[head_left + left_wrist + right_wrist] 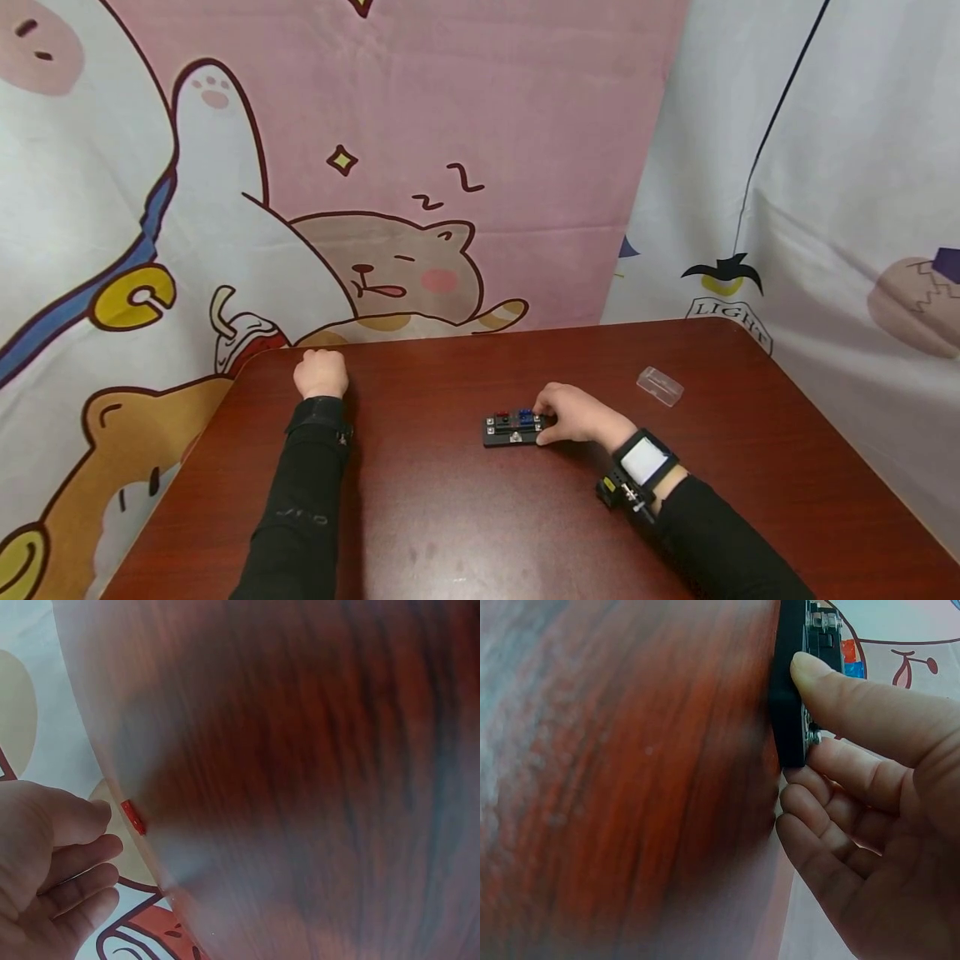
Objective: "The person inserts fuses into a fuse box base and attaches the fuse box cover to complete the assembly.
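Note:
A black fuse block [513,429] with red and blue blade fuses in it lies on the table in the head view. My right hand [577,414] holds its right end; in the right wrist view the thumb [814,669] presses on the block's side, with the other fingers curled near its end. At the far left of the table is my left hand [321,374]. In the left wrist view its fingers are loosely curled beside a small red piece [133,817] at the table's edge, with a narrow gap between; it looks like a blade fuse.
A clear plastic cover [660,387] lies on the brown wooden table [442,517], to the right of and beyond the fuse block. Cloth with cartoon animals [465,100] hangs behind the table's far edge and along its sides.

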`<move>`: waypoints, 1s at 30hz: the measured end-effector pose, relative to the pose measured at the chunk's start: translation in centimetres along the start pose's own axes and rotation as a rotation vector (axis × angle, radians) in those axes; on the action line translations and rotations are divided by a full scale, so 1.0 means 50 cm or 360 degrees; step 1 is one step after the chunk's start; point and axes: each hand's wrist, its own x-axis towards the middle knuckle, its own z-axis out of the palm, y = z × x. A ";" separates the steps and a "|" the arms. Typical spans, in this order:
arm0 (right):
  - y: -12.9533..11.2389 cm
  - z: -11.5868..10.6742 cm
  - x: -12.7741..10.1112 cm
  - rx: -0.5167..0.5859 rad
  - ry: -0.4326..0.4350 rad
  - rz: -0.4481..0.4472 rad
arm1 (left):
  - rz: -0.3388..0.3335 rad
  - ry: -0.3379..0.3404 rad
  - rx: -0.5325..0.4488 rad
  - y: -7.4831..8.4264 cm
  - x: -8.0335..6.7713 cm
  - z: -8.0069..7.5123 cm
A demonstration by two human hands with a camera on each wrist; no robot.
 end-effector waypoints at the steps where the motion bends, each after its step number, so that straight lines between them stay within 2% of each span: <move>1: -0.001 -0.001 0.000 -0.0001 -0.0002 0.0003 | 0.0001 -0.0002 0.0006 0.000 0.000 0.000; 11: -0.006 -0.002 0.003 -0.0001 -0.0027 0.0042 | -0.0021 -0.0092 0.0049 0.000 -0.003 0.002; 22: -0.006 -0.007 0.001 0.0003 -0.0035 0.0050 | -0.0009 -0.0123 0.0062 -0.001 0.006 0.016; 30: -0.002 -0.004 0.000 -0.0008 -0.0012 0.0007 | -0.0017 -0.0063 0.0039 -0.001 0.010 0.021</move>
